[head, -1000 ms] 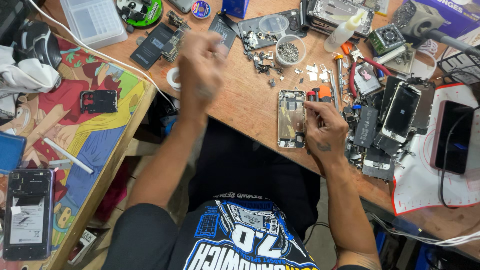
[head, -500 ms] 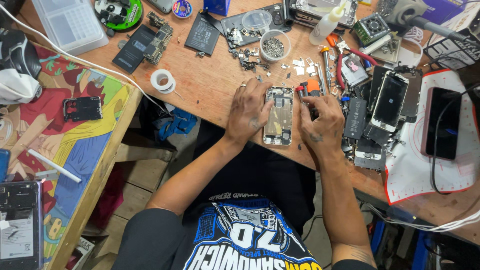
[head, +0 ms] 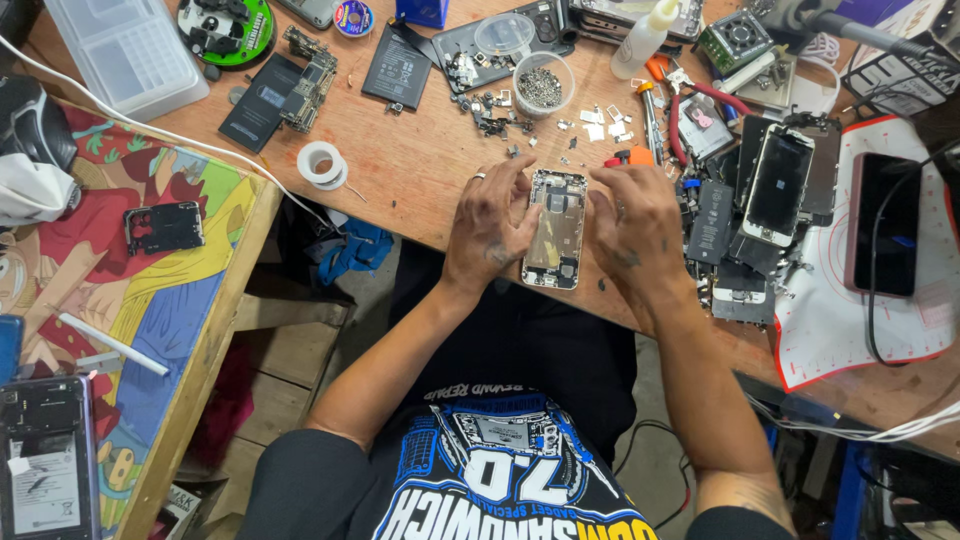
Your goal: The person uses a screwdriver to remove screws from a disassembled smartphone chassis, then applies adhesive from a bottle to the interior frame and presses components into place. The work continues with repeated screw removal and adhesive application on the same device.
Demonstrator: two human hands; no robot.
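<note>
Opened phone chassis (head: 556,228): lies face-open near the front edge of your wooden bench (head: 420,170), its back shell bare, with metal shields and small parts showing inside and no screen fitted. Your left hand (head: 490,225) clasps its left side, fingers bent over the upper corner, a ring on one finger. Your right hand (head: 635,225) sits against its right side with fingers curved toward the frame; whether they actually pinch it or only rest there, you cannot tell from this angle. No tool shows in either hand. Just above: loose brackets and screws scattered on the wood, and a small clear cup of screws (head: 543,88). To the right: a phone screen assembly (head: 778,183) lying apart on a pile of dark parts, red-handled pliers (head: 690,110), a white-and-red mat (head: 880,300) carrying a dark phone (head: 882,222). To the left: a roll of white tape (head: 322,163), a flat black battery (head: 397,67), a clear plastic parts box (head: 128,50). Status, as judged: the handset is well into disassembly or mid-rebuild, since the screen is off and fasteners are out; refitting the display and closing up appear to be outstanding.
</note>
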